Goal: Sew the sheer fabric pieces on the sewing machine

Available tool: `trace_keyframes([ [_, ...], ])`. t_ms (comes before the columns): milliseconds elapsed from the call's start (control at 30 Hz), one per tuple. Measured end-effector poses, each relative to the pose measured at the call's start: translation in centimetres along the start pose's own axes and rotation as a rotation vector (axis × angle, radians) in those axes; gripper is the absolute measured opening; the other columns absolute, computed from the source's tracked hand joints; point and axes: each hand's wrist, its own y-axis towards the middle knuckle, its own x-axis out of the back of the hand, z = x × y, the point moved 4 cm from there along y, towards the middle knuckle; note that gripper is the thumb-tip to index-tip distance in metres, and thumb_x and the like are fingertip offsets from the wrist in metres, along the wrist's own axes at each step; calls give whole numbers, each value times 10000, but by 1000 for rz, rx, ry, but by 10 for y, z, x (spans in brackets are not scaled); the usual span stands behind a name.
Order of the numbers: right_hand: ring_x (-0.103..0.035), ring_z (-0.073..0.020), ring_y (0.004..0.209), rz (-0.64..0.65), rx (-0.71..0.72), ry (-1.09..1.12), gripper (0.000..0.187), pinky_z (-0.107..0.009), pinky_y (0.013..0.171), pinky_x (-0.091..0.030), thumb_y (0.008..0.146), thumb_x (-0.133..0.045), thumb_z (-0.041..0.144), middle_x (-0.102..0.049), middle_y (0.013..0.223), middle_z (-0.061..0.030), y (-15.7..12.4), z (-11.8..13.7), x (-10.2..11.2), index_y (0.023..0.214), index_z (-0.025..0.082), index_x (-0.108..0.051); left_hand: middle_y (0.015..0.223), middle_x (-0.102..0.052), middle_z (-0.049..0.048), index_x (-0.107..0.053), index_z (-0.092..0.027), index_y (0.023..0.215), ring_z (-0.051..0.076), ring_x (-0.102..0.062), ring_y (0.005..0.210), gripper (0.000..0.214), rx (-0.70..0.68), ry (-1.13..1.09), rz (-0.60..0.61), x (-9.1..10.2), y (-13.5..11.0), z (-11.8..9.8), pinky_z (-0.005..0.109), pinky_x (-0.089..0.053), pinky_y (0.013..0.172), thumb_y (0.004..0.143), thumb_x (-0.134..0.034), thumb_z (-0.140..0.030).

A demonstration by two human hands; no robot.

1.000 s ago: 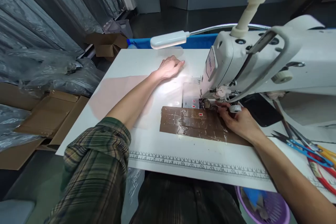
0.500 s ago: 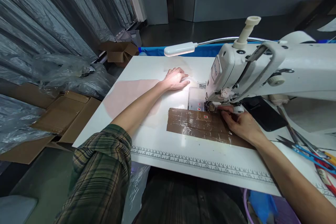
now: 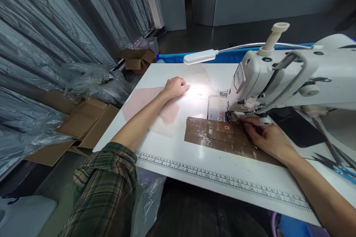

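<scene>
My left hand (image 3: 175, 87) lies on the white sewing table with its fingers curled in on sheer pale pink fabric (image 3: 146, 100), which spreads beneath the wrist and forearm. My right hand (image 3: 268, 139) is beside the presser foot (image 3: 231, 116) of a white sewing machine (image 3: 253, 70). Its thumb and index finger come together close to the needle area; what lies between them is hidden. The heel of this hand rests near a brown taped sheet (image 3: 214, 133) in front of the metal needle plate (image 3: 215, 105).
A white lamp (image 3: 200, 57) lights the table from above. A printed ruler (image 3: 205, 176) runs along the front edge. To the right lie a dark flat object (image 3: 297, 126) and blue-handled scissors (image 3: 336, 166). Cardboard boxes (image 3: 83, 118) and clear plastic (image 3: 94, 81) stand at left.
My left hand has drawn leftwards over the table, its fingers going from stretched out to curled. The pink fabric beneath it has shifted and folded. My right hand stays by the presser foot.
</scene>
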Motion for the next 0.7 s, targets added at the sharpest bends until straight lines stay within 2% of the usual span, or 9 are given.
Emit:
trace_keyframes([
  [167,-645,-214,719,-34,11,16,415,-325,645,-500,863,-498,477,-721,997,-97,1,-1,-1,1021,201,-763,1037,-736,77,-739,-196,860,248,-676,1010,165,24,-65,-17,-5,6,-9,344,-496,956,854,-619,-309],
  [267,-651,-223,749,-14,24,5,381,-331,653,-501,889,-495,456,-719,1039,-108,1,-2,0,1013,207,-756,1047,-747,63,-741,-203,941,224,-687,991,222,33,-111,-22,-2,11,-13,306,-512,918,885,-592,-358],
  [367,-658,-229,793,19,46,-11,358,-335,681,-501,919,-490,428,-708,1095,-120,0,-2,0,1041,210,-745,1130,-742,41,-723,-218,1070,201,-687,1029,290,38,-130,-20,7,5,-5,277,-511,942,894,-592,-407],
  [467,-663,-242,787,10,59,-26,366,-357,701,-510,900,-498,423,-707,1052,-122,0,-3,-1,1066,215,-750,1246,-707,54,-690,-220,1181,213,-668,1100,369,90,-98,-38,23,-14,20,297,-492,1009,905,-583,-440],
  [567,-655,-245,718,3,33,-38,404,-383,699,-522,858,-511,452,-699,991,-120,0,-2,-1,1080,225,-760,1347,-648,105,-665,-196,1244,254,-629,1186,417,204,-24,-76,45,-41,60,355,-451,1082,930,-545,-443],
  [700,-675,-280,778,3,11,-9,404,-417,716,-523,809,-523,489,-709,1063,-141,0,0,0,987,229,-775,1359,-626,145,-682,-178,1207,301,-582,1262,408,363,70,-112,64,-81,113,421,-417,1114,942,-524,-444],
])
